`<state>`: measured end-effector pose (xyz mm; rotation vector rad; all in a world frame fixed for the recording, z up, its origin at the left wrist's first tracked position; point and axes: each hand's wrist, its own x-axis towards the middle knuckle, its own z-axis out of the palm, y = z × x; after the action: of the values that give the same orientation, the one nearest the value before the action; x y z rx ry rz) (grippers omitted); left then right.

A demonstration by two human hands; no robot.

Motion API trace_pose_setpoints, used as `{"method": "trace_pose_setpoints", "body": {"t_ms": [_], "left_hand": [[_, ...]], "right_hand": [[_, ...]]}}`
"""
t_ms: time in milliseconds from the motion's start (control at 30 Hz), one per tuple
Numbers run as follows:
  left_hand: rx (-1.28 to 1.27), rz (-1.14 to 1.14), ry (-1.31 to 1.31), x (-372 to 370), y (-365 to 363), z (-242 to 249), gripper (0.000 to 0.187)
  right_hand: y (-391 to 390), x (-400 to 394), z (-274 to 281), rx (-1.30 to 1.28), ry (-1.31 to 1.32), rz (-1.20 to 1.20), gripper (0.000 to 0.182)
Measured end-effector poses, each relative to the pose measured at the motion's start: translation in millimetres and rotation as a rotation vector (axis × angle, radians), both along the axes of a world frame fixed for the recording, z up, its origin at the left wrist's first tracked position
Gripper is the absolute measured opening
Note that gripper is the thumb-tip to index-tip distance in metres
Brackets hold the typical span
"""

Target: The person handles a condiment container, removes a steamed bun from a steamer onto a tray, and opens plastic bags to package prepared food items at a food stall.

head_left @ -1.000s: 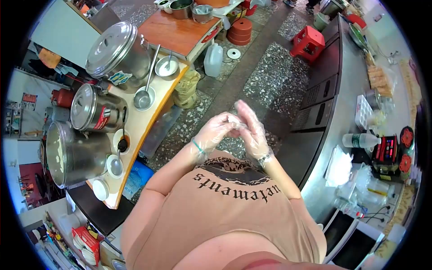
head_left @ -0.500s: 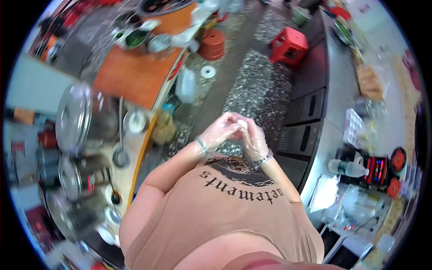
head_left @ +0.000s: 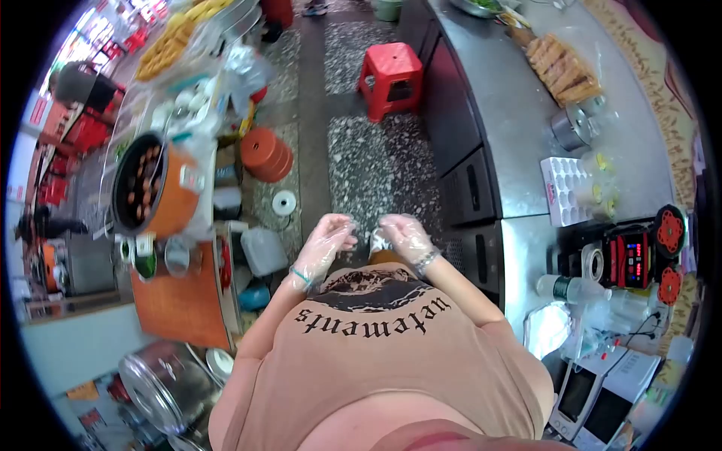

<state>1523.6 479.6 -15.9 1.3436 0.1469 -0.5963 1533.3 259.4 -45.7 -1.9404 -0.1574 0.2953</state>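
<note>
My left hand (head_left: 326, 240) wears a clear plastic glove, with a teal band at the wrist. Its fingers curl loosely inward, and no object shows in them. Opposite it, my right hand (head_left: 406, 236) is gloved the same way, a beaded bracelet at its wrist. Its fingers are loosely bent and likewise hold nothing visible. A gap separates the two hands, which hover in front of my brown shirt (head_left: 376, 346) above the speckled floor (head_left: 368, 158). Neither hand touches a counter.
On the right runs a steel counter (head_left: 519, 113) with fried dough sticks (head_left: 564, 68), a white tray (head_left: 564, 192) and a plastic bottle (head_left: 571, 289). Ahead stands a red stool (head_left: 392, 75). Left are an orange pot (head_left: 177, 188), stacked brown stools (head_left: 265, 154) and a person (head_left: 83, 86).
My hands were together at the fingertips and have moved apart. The view has swung, bringing the orange pot and more of the left-hand stall into sight.
</note>
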Motion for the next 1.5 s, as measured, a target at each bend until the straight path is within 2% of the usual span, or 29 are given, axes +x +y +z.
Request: {"method": "trace_pose_setpoints", "body": {"t_ms": [100, 200, 300, 333, 367, 433, 467, 500, 567, 633, 700, 733, 767, 833, 867, 900, 967, 1000, 1067, 1133, 1167, 1200, 1233, 1267, 1300, 1367, 1433, 1467, 1500], "left_hand": [[0.027, 0.007, -0.038, 79, -30, 16, 0.030], [-0.014, 0.026, -0.140, 145, -41, 18, 0.030], [0.035, 0.210, -0.204, 207, -36, 9, 0.029], [0.040, 0.254, -0.225, 231, -31, 5, 0.028], [0.044, 0.312, -0.192, 259, -25, -3, 0.025], [-0.044, 0.376, -0.224, 309, -4, -12, 0.023], [-0.027, 0.412, -0.210, 338, 3, -12, 0.021], [-0.029, 0.394, -0.219, 369, 11, -16, 0.021], [-0.092, 0.454, -0.185, 426, 26, -16, 0.021], [-0.092, 0.462, -0.169, 481, 32, -10, 0.021], [0.007, 0.397, -0.187, 530, 34, -1, 0.020], [0.015, 0.391, -0.180, 552, 32, 5, 0.020], [0.024, 0.399, -0.175, 574, 31, 8, 0.020], [0.024, 0.358, -0.202, 612, 28, 10, 0.021], [0.029, 0.366, -0.199, 630, 27, 10, 0.022], [0.034, 0.385, -0.205, 648, 27, 8, 0.022], [0.065, 0.464, -0.224, 677, 22, -5, 0.022], [0.000, 0.522, -0.196, 687, 24, -21, 0.021], [0.045, 0.651, -0.102, 708, 10, -6, 0.020], [0.067, 0.765, -0.062, 728, 2, 3, 0.021], [0.093, 0.802, -0.068, 737, -5, 7, 0.022], [0.085, 0.853, -0.034, 747, -11, 9, 0.022], [0.082, 0.865, -0.040, 761, -16, 11, 0.022], [0.100, 0.884, -0.034, 771, -20, 14, 0.022], [0.118, 0.902, -0.030, 780, -26, 14, 0.022], [0.120, 0.912, -0.050, 796, -33, 16, 0.023], [0.257, 0.908, -0.007, 808, -41, 24, 0.025], [0.222, 0.922, -0.014, 811, -41, 20, 0.025], [0.215, 0.939, -0.011, 815, -42, 17, 0.025]], "right_hand": [[-8, 79, 7, 0.056, -0.086, 0.006, 0.024], [-8, 159, 7, -0.032, -0.139, 0.131, 0.020], [10, 231, 30, 0.056, 0.012, 0.119, 0.006], [17, 258, 12, 0.078, -0.002, 0.119, 0.007], [23, 286, 4, 0.177, -0.053, 0.142, 0.010], [39, 345, -13, 0.174, -0.159, 0.126, 0.014], [42, 373, -17, 0.277, -0.332, 0.141, 0.012], [44, 404, -20, 0.274, -0.343, 0.124, 0.012], [49, 456, -2, 0.349, 0.036, 0.019, 0.007], [51, 509, 7, 0.364, 0.044, -0.007, 0.006], [45, 553, 26, 0.253, 0.079, -0.022, 0.010], [43, 572, 27, 0.110, -0.117, -0.012, 0.015], [40, 591, 33, 0.117, -0.110, -0.004, 0.015], [36, 623, 51, 0.012, -0.085, 0.302, 0.014], [39, 639, 61, -0.198, -0.301, 0.367, 0.013], [40, 664, 59, -0.059, -0.440, 0.461, 0.012], [53, 720, 82, 0.131, -0.903, 0.432, 0.013], [51, 746, 92, 0.143, -0.902, 0.455, 0.013], [38, 814, 113, 0.227, -1.250, 0.704, 0.014], [21, 895, 114, 0.112, -1.472, 0.780, 0.025], [11, 944, 133, -0.149, -1.366, 0.844, 0.012], [10, 1001, 149, -0.836, -1.039, 0.853, 0.014], [-6, 1079, 136, -0.833, -1.222, 0.462, 0.011], [-15, 1157, 131, -0.832, -0.961, 0.146, 0.026], [-38, 1214, 105, -1.068, -1.039, -0.192, 0.053], [-54, 1276, 75, -1.152, -0.732, -0.197, 0.073], [-36, 1282, 50, -1.181, -0.638, 0.019, 0.072], [-20, 1265, 43, -1.241, -0.633, 0.127, 0.073], [-7, 1247, 27, -1.160, -0.646, 0.219, 0.075]]}}
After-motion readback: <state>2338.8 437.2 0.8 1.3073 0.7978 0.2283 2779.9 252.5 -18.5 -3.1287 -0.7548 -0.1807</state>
